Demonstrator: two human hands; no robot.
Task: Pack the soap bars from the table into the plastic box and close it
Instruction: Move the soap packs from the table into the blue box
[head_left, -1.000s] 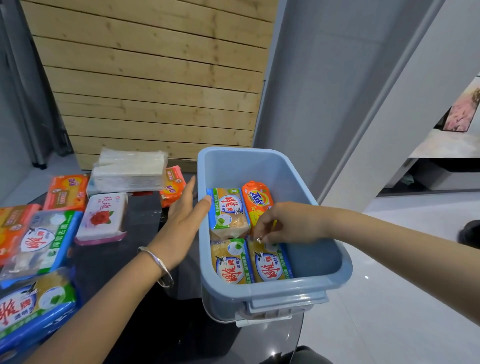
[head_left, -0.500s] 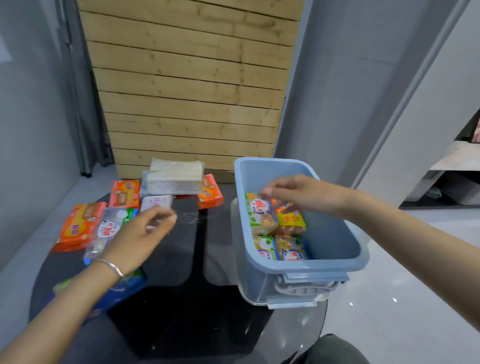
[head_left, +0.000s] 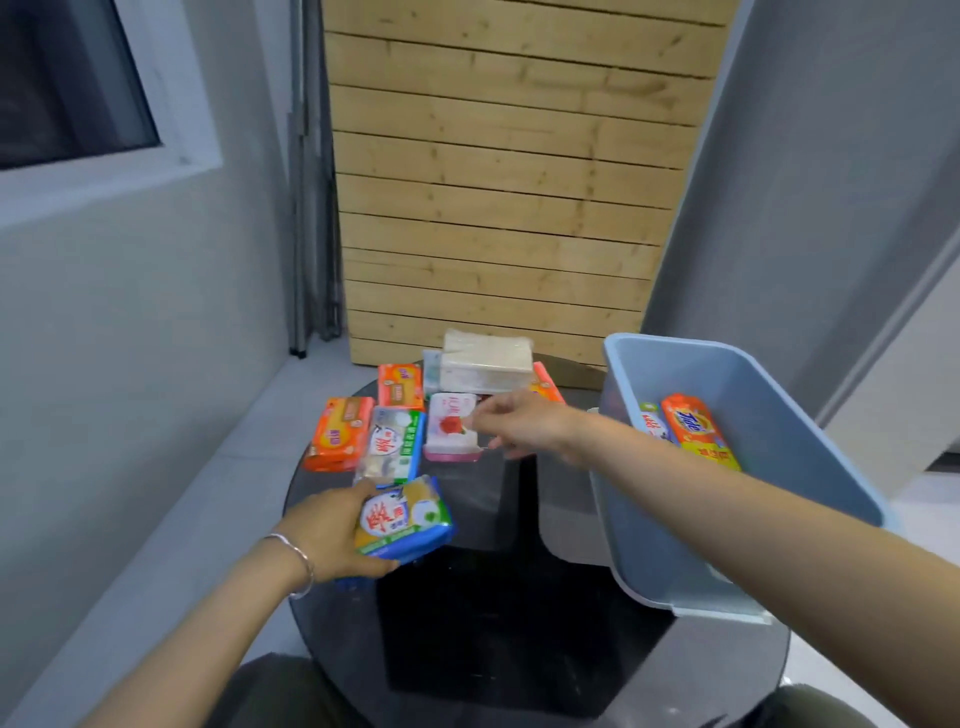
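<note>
My left hand (head_left: 327, 535) grips a blue-and-yellow wrapped soap bar (head_left: 402, 519) near the front left of the round black table (head_left: 493, 597). My right hand (head_left: 524, 423) reaches across the table, fingertips touching the right edge of a white-and-pink soap bar (head_left: 451, 434); it holds nothing. The open blue plastic box (head_left: 769, 447) stands at the right, with an orange soap bar (head_left: 693, 431) and others inside, partly hidden by my right forearm. More bars lie on the table: a blue-and-clear one (head_left: 392, 449) and two orange ones (head_left: 337, 434) (head_left: 400, 387).
A clear-wrapped pale pack (head_left: 488, 361) sits at the table's far side on other bars, with an orange bar (head_left: 545, 384) beside it. A wooden slat panel (head_left: 509, 182) stands behind. Grey walls are at left and right.
The view turned left. My left hand dropped onto the blue-and-yellow soap bar and took hold of it. My right hand left the box and crossed over to the white-and-pink bar.
</note>
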